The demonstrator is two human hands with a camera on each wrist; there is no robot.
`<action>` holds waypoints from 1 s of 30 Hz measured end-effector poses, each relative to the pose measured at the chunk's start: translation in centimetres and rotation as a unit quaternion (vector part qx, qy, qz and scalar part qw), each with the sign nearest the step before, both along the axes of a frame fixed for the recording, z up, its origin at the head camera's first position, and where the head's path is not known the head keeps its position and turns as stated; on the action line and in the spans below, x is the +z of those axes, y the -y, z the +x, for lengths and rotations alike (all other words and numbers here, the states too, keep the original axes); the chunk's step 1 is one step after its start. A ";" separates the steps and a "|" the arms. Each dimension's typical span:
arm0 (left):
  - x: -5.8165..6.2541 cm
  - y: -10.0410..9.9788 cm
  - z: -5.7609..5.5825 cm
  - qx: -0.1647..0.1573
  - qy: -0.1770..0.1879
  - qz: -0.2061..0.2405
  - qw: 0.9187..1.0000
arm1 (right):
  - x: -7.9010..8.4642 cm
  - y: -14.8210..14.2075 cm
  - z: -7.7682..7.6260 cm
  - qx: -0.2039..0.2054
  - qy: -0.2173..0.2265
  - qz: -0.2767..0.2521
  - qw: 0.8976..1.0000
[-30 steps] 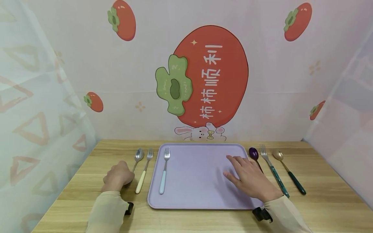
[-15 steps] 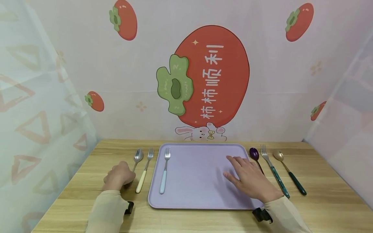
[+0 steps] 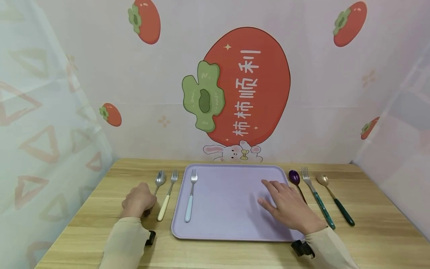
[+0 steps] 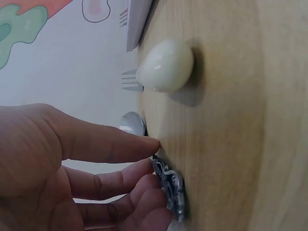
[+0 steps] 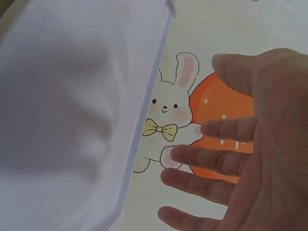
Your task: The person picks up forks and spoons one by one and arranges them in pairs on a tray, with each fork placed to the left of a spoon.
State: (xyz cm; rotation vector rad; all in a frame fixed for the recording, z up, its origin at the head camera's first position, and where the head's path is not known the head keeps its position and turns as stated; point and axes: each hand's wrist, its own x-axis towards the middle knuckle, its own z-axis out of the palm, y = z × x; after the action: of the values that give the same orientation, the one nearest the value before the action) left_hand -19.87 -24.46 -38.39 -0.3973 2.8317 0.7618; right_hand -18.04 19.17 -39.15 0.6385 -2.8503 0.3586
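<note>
At the left, my left hand [image 3: 138, 200] is over the handle of a silver spoon [image 3: 160, 178]. The left wrist view shows its thumb and fingertips pinching the spoon's dark ornate handle [image 4: 169, 187], low over the wood. Beside it lies a fork with a cream handle [image 3: 164, 208]. My right hand [image 3: 289, 204], fingers spread and holding nothing, hovers over the right side of a lilac tray [image 3: 228, 220]. On the tray's left side rests a fork with a pale blue handle [image 3: 189, 208].
Right of the tray lie a purple spoon [image 3: 294, 177], a fork with a green handle [image 3: 323, 210] and a gold spoon with a dark green handle [image 3: 344, 212]. Behind the wooden table [image 3: 87, 231] hangs a cloth printed with persimmons [image 3: 252, 89]. Patterned sheets close off both sides.
The head view has shifted slightly. Both hands and all the cutlery keep nearly the same places.
</note>
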 end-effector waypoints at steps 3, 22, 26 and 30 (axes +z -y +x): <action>0.1 0.0 0.0 -0.001 0.004 0.000 1.000 | 0.0 0.0 0.1 0.001 -0.001 0.000 1.000; -0.6 -0.2 -0.3 0.000 -0.003 0.002 1.000 | -0.2 0.2 0.1 0.006 0.000 -0.001 1.000; -0.6 -0.3 -0.2 -0.001 -0.003 0.003 1.000 | -0.2 0.2 0.1 0.008 -0.003 -0.003 1.000; -0.5 -0.3 -0.2 -0.003 -0.001 0.001 1.000 | -0.2 0.2 0.1 0.011 -0.007 -0.005 1.000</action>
State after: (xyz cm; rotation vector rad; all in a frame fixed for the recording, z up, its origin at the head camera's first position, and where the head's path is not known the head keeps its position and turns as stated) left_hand -20.03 -24.17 -38.89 -0.3892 2.8327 0.7630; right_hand -17.92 18.98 -39.34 0.6673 -2.8287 0.3709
